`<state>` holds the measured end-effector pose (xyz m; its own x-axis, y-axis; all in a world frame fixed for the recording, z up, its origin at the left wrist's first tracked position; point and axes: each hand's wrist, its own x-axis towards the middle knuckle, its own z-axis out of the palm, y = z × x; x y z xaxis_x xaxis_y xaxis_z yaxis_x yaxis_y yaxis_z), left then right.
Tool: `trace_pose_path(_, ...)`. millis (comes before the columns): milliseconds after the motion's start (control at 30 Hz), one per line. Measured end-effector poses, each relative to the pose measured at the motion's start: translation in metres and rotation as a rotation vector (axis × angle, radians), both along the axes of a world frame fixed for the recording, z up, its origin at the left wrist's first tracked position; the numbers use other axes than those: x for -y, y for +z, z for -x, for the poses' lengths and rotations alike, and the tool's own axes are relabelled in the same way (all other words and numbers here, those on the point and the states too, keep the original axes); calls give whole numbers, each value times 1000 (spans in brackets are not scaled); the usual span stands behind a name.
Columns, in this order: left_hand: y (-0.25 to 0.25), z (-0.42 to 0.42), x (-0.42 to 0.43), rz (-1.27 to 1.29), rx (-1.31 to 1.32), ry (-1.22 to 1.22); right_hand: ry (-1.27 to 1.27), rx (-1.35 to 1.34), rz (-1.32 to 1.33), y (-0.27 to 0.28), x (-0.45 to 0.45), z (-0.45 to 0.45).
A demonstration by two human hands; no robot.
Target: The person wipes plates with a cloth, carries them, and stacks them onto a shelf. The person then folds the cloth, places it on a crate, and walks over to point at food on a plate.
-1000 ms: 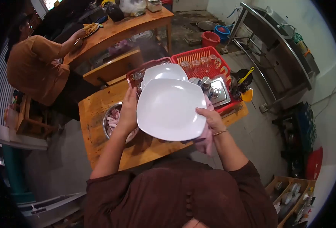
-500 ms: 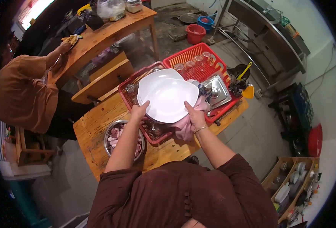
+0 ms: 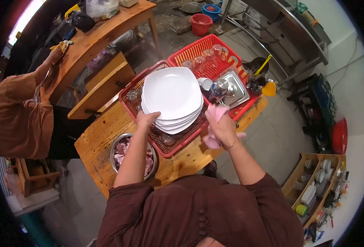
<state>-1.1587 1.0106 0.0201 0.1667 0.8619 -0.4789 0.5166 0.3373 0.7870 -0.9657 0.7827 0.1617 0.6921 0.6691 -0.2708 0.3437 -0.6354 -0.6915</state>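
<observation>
A stack of several white square plates (image 3: 172,92) with rounded corners sits over the left red basket (image 3: 126,96). My left hand (image 3: 147,118) grips the stack's near left edge, thumb on the rim and fingers mostly hidden. To the right of the plates, my right hand (image 3: 223,128) is closed around a crumpled pink cloth (image 3: 217,113), apart from the plates. Just beyond the cloth are a dark-labelled bottle or can (image 3: 218,90), a white cup (image 3: 205,84) and a metal lidded tray (image 3: 236,91).
Glasses (image 3: 208,54) stand in the rear red basket (image 3: 177,60). A steel bowl of raw meat pieces (image 3: 115,164) sits on the wooden table (image 3: 93,144), near my left forearm. Another person (image 3: 23,111) is at a second table (image 3: 108,31). A yellow ladle (image 3: 268,89) stands at the right.
The plate I held in both hands now lies on top of the stack. My right hand has left its rim and moved right and nearer, with the pink cloth. My left hand stays at the edge.
</observation>
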Motion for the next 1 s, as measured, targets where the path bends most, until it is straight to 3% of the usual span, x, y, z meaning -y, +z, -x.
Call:
trace_pose_path(100,29,-2,0,149,69,-36,15,98,-51,-25,-17,-16)
trace_pose_path(233,17,5,-14,189,76,-208,-130,-306,-106,-117,-38,-21)
trace_pose_path(267,21,5,-13,187,79,-272,-199,-473,-135,-116,-43,-15)
trace_pose_path(333,27,6,-6,179,132,-299,-235,-435,-279,-110,-41,-13)
trace_pose_path(433,37,1,-3,416,330,-88,-151,-475,-304,-152,-44,-30)
trace_pose_path(533,55,-5,-5,403,103,-10,-158,-380,-351,-141,-49,-21)
trace_pose_path(600,31,2,-23,441,29,-85,-150,-360,-334,-141,-51,-23)
trace_pose_path(667,12,8,-30,437,251,-158,-197,-433,-198,-118,-50,-21)
trace_pose_path(767,17,12,-21,331,327,-194,-160,-485,-98,-90,-47,-21)
trace_pose_path(867,37,13,-3,229,372,-137,-97,-269,-222,-110,-43,-17)
trace_pose_path(900,55,12,5,201,410,-137,-105,-395,-253,-109,-40,-15)
trace_pose_path(933,53,19,3,166,478,-190,-44,-331,-207,-106,-40,-13)
trace_pose_path(967,69,18,11,94,580,-196,-32,-319,-293,-86,-36,-8)
trace_pose_path(1000,84,19,21,-7,616,-162,-57,-261,-210,-44,-30,0)
